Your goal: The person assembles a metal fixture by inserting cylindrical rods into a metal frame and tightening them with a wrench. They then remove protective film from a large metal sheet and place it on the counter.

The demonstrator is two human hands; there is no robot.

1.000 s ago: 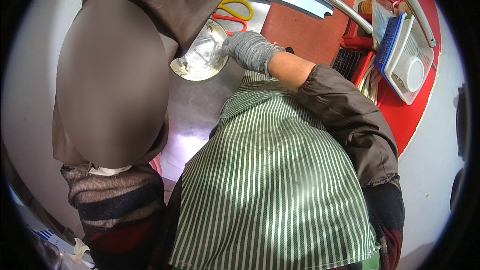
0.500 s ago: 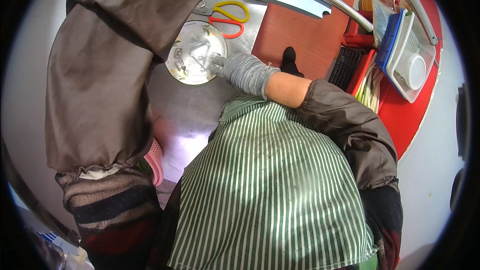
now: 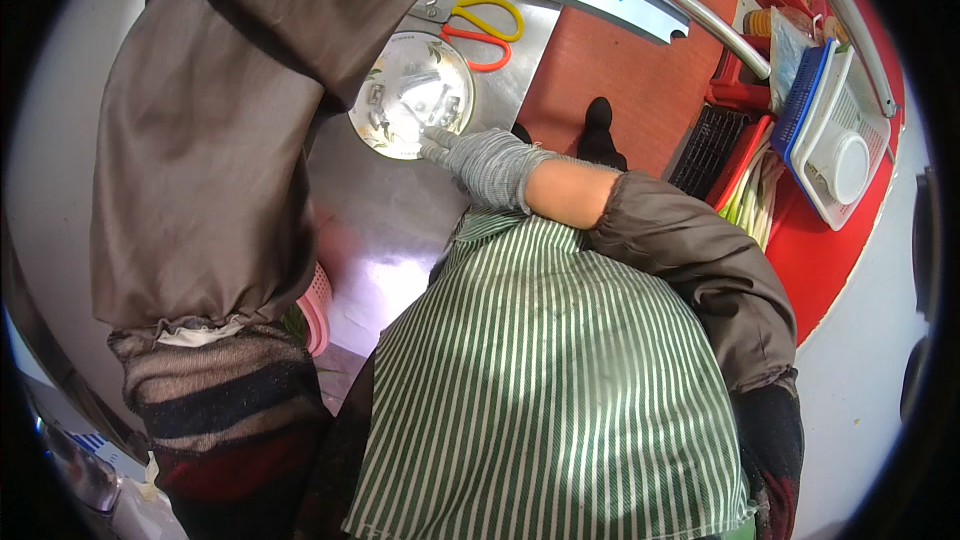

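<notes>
My right hand (image 3: 492, 166), in a grey knit glove, is at the lower right rim of a round white plate (image 3: 365, 130) with a leaf pattern. Its visible fingers are stretched toward the plate and slightly apart, and I see nothing between them. Small shiny pieces (image 3: 376, 95), metallic or clear, lie on the plate under strong glare; their kind cannot be made out. My left arm, in a brown sleeve (image 3: 215, 140), reaches up past the plate's left side, and its hand is not in view. Scissors (image 3: 486, 32) with yellow and orange handles lie just beyond the plate.
The plate stands on a shiny steel table (image 3: 350, 180). To the right are a reddish-brown surface (image 3: 570, 70), a curved metal bar (image 3: 680, 5), blue and white baskets (image 3: 812, 110) and green onions (image 3: 755, 195) in a red crate. A pink basket (image 3: 316, 310) sits below left.
My right hand has drawn back toward me, from over the plate to its lower rim. The whole view has shifted slightly, moving the plate and scissors right in the picture.
</notes>
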